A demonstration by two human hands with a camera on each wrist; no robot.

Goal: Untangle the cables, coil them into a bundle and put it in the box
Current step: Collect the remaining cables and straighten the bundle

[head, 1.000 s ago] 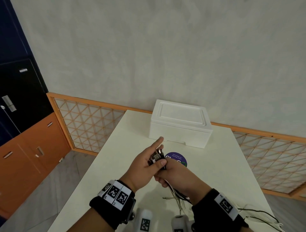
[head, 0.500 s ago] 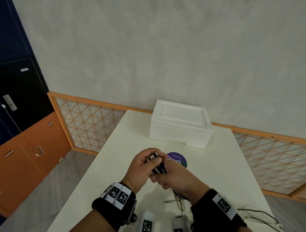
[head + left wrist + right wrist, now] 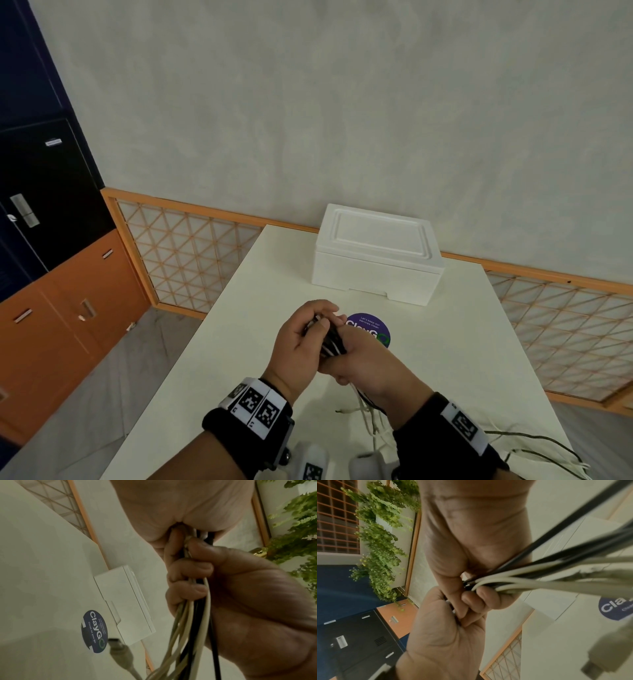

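Spreading toward 12 o'clock in the head view, the pale table (image 3: 445, 359) carries a white foam box (image 3: 376, 270), lid on, at its far end. A round purple sticker (image 3: 371, 329) lies flat on the tabletop just at 6 o'clock of the box. At 6 o'clock of the sticker both hands meet above the table. The left hand (image 3: 301, 346) sits at 9 o'clock of the right hand (image 3: 363, 363), the two touching. Between them runs a bunch of white and black cables (image 3: 193, 615), not yet in the box. The right hand's fingers (image 3: 190, 569) are curled tight around the bunch, and the left hand's fingers (image 3: 472, 600) are curled, pinching the cables where they leave that fist. Loose cable ends (image 3: 534, 445) trail over the table at 5 o'clock, and a grey plug (image 3: 120, 651) dangles below the hands.
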